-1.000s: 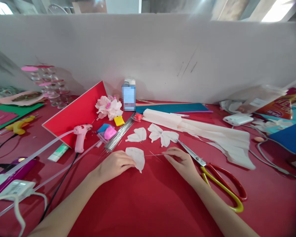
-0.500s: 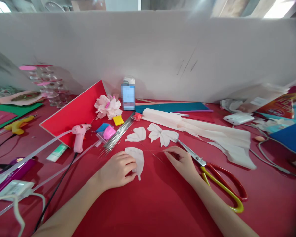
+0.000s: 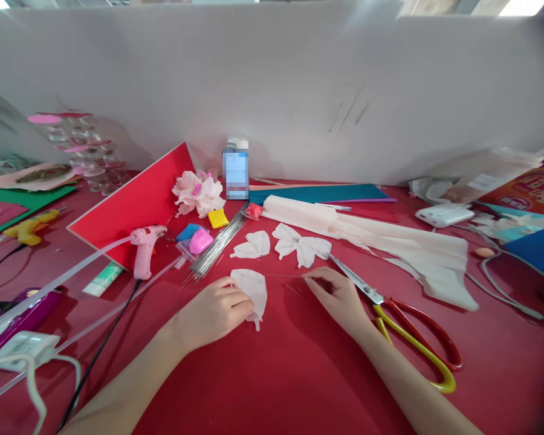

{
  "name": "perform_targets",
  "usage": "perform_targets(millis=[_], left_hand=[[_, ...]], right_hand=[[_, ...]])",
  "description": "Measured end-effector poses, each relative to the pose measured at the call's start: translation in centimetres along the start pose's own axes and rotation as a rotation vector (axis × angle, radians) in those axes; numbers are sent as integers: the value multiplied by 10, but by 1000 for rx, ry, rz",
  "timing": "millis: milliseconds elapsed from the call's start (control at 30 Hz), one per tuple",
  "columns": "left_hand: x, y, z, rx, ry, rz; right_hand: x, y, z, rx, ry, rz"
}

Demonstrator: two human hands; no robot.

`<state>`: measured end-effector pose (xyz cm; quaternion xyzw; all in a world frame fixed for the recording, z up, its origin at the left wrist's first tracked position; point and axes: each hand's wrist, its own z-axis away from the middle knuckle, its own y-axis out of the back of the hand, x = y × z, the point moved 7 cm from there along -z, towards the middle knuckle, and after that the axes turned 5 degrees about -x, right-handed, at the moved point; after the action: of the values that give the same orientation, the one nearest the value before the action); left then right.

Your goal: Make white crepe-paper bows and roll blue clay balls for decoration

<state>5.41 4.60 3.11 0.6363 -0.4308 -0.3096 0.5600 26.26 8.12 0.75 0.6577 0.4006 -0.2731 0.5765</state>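
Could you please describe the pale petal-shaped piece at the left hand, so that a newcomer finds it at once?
On the red tabletop, look near the middle for the person's bare left hand. Against that hand lies a broad, thin, whitish petal-shaped piece, its narrow tab pointing towards the viewer. Unlike the pale petal pieces farther back, this one is touched by a hand.

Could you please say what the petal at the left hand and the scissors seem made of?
Petal: probably matte paper or thin fabric, pale and faintly creased. Scissors: probably steel blades, given metallic shine; glossy red and yellow handles, perhaps plastic.
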Motion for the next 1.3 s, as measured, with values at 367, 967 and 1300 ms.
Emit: perform_targets(millis=[367, 967, 1300], left_hand=[[-37, 3, 12, 128, 448, 550], [-60, -6, -10, 30, 462, 828], [-60, -6, -9, 30, 462, 806]], right_hand=[[-30, -14, 8, -303, 121, -254], [-31, -48, -8, -167, 26, -48], [-31, -52, -6, -187, 42, 1]])
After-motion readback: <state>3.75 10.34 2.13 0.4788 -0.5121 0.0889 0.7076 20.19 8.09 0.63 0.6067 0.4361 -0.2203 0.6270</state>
